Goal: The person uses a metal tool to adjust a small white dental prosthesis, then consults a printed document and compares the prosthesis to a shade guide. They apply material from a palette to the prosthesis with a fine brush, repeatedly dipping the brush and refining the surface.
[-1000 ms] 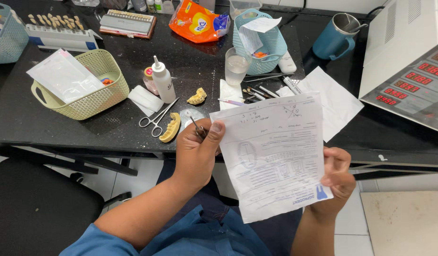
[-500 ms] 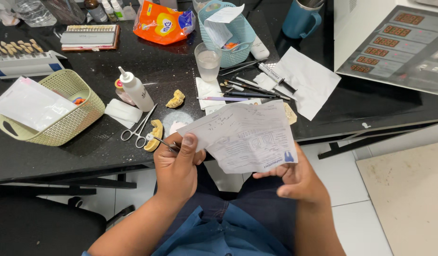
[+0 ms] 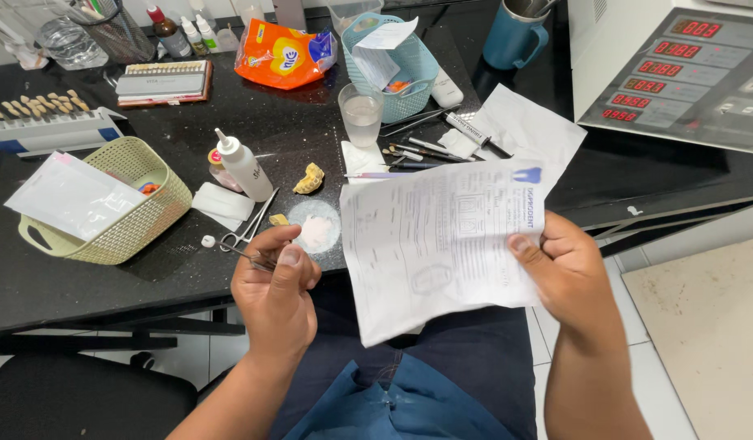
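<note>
Compared with half a second ago, the left hand (image 3: 275,293) has let go of the printed form (image 3: 442,244), which now hangs from the right hand (image 3: 560,273) alone, over the lap at the counter (image 3: 83,285) edge. The right fingers pinch the form's right margin, thumb on top. The left fingers are closed on a thin metal tool (image 3: 250,257), left of the sheet and apart from it. The yellow basket (image 3: 107,236) holds a clear packet; the blue basket (image 3: 409,77) holds a paper slip.
</note>
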